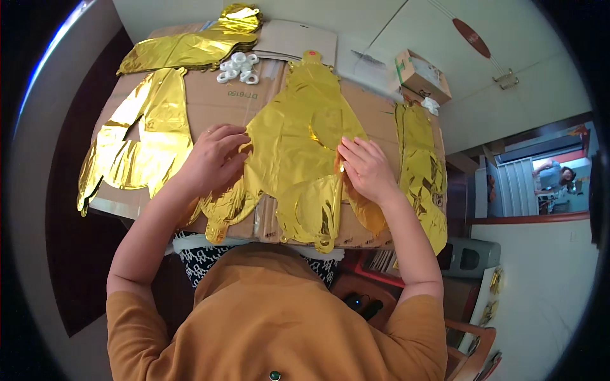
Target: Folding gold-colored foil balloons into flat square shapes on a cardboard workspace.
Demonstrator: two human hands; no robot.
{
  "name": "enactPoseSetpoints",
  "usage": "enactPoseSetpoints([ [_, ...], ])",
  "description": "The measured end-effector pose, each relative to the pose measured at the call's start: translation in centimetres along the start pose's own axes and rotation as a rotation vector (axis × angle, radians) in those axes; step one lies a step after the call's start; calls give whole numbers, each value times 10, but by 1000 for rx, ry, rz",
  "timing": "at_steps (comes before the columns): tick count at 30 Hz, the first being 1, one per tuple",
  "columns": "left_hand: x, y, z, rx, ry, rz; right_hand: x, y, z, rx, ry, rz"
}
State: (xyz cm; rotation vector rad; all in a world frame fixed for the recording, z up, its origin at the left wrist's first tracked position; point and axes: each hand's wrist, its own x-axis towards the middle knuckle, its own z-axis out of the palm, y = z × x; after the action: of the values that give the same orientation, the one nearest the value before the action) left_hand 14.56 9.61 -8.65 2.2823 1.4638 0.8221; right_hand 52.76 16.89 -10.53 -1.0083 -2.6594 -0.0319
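A flat, uninflated gold foil balloon [289,120] lies spread before me, with a narrow tab at its far end and rounded lobes near the front edge. My left hand [216,159] rests at its left edge, fingers bent, thumb apart from them. On its right edge lies my right hand [368,168], fingers stretched out side by side over the foil. The undersides of both hands are hidden. Left of the balloon, another gold foil piece [164,114] lies flat with a gap in its middle. Folded gold foil [419,149] lies along the right side.
Cardboard [210,98] covers the work surface. Stacked gold foil [190,51], white ribbon rolls [240,66] and cardboard sheets [295,41] lie at the back. A small carton [422,76] stands back right. A wooden chair [473,349] is lower right; a person [553,176] shows far right.
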Motion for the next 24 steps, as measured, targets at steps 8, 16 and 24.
enactPoseSetpoints([
  [8,2,1,16,24,-70,39,-2,2,5,-30,-19,15],
  [16,2,-1,19,10,-12,95,-1,0,3,-17,-12,18],
  [24,2,2,12,-10,0,60,2,1,5,-8,14,-11],
])
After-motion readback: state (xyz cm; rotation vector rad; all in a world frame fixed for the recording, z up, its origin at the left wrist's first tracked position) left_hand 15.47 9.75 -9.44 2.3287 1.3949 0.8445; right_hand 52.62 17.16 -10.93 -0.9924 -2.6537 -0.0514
